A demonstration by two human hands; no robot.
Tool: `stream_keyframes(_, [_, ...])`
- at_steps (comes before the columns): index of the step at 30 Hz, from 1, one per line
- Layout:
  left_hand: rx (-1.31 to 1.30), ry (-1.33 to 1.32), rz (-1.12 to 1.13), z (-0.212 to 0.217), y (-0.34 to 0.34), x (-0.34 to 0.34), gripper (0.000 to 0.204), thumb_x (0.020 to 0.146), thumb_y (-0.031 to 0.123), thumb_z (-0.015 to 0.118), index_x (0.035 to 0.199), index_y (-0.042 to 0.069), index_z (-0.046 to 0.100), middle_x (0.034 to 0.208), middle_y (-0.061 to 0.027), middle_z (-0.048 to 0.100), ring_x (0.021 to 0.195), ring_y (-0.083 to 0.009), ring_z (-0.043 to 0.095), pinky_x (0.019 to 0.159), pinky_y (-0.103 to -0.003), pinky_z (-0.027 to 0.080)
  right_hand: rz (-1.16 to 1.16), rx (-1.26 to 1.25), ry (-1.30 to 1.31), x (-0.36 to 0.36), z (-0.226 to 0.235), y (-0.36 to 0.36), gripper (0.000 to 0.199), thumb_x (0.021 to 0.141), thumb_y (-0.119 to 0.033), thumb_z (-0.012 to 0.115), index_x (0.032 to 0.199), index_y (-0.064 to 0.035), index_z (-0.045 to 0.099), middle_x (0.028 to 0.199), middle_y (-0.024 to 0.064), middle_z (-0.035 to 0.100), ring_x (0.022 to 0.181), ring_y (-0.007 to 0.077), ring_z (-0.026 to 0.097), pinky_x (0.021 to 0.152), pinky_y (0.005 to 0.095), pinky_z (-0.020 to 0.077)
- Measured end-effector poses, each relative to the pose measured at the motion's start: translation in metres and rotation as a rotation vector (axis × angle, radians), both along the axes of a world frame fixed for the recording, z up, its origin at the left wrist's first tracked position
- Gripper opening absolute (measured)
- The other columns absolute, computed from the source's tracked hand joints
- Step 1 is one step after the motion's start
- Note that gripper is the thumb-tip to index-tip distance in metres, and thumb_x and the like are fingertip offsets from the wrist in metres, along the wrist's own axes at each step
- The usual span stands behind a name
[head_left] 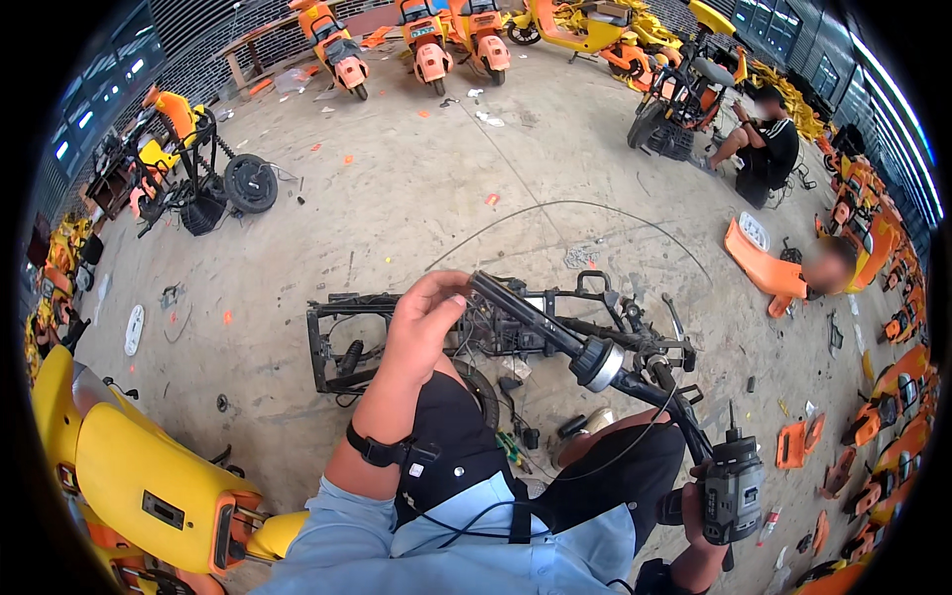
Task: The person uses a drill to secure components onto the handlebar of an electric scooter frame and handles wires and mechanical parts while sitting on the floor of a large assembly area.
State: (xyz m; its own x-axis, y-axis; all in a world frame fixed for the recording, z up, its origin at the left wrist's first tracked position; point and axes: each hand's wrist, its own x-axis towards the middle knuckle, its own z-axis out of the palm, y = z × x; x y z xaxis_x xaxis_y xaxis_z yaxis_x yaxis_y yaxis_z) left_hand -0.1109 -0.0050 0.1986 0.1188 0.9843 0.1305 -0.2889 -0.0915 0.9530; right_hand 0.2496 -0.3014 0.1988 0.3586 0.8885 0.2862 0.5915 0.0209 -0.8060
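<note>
The left hand is raised in front of the person, its fingers curled around the upper end of a black handlebar that slants down to the right toward a round grey collar on the same bar. The right hand sits low at the right edge of the view, clenched on the grip of a black power drill whose body stands upright just beside the lower part of the bar. A black wristband circles the left forearm, which comes out of a pale blue sleeve. The handlebar belongs to a stripped black scooter frame that lies on the concrete floor right in front of the person's knees, with loose cables hanging from it and a thin cable arcing across the floor beyond. At the lower left a yellow scooter body stands close to the person. Farther off to the left, another partly dismantled frame with a black wheel rests on the floor. A row of orange scooters lines the far side, and more orange ones crowd the right edge. An orange panel lies on the floor to the right, and behind it another person in dark clothes sits beside a scooter, well apart from the hands. Small scraps and orange fragments are scattered over the floor.
</note>
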Motion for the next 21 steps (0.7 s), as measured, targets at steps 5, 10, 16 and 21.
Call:
stream_keyframes(5, [-0.034, -0.137, -0.141, 0.004, 0.018, -0.007, 0.023, 0.1, 0.017, 0.057, 0.115, 0.002, 0.064, 0.11, -0.0033, 0.065, 0.102, -0.012, 0.058, 0.091, -0.031, 0.047, 0.035, 0.051, -0.222, -0.003, 0.015, 0.011, 0.041, 0.082, -0.003, 0.07, 0.122, -0.0048, 0.06, 0.107, 0.0087, 0.067, 0.098, 0.0214, 0.066, 0.085, 0.0366, 0.0514])
stream_keyframes(10, [-0.049, -0.129, -0.151, -0.001, 0.033, -0.005, 0.023, 0.101, 0.027, 0.063, 0.111, 0.006, 0.065, 0.105, 0.0001, 0.064, 0.103, -0.0111, 0.057, 0.09, -0.032, 0.047, 0.034, 0.054, -0.359, -0.006, 0.025, 0.024, 0.04, 0.08, -0.004, 0.071, 0.119, -0.0044, 0.061, 0.103, 0.008, 0.068, 0.094, 0.0211, 0.067, 0.081, 0.0354, 0.0525])
stream_keyframes(16, [-0.004, -0.165, -0.112, -0.009, 0.065, -0.003, 0.015, 0.096, 0.02, 0.071, 0.104, 0.008, 0.068, 0.094, 0.0022, 0.066, 0.088, -0.0094, 0.057, 0.082, -0.027, 0.046, 0.107, 0.115, -0.498, -0.005, 0.043, 0.047, 0.035, 0.08, -0.002, 0.073, 0.114, -0.0029, 0.064, 0.099, 0.0084, 0.068, 0.088, 0.0175, 0.067, 0.073, 0.0312, 0.0554])
stream_keyframes(21, [0.138, -0.003, 0.164, -0.003, 0.076, 0.016, 0.017, 0.095, 0.017, 0.072, 0.104, 0.003, 0.069, 0.093, 0.0008, 0.065, 0.087, -0.0073, 0.055, 0.079, -0.024, 0.043, 0.051, 0.328, -0.532, -0.023, 0.076, 0.088, 0.022, 0.062, -0.015, 0.082, 0.077, -0.011, 0.068, 0.072, 0.0048, 0.066, 0.064, 0.0285, 0.064, 0.061, 0.0356, 0.0505])
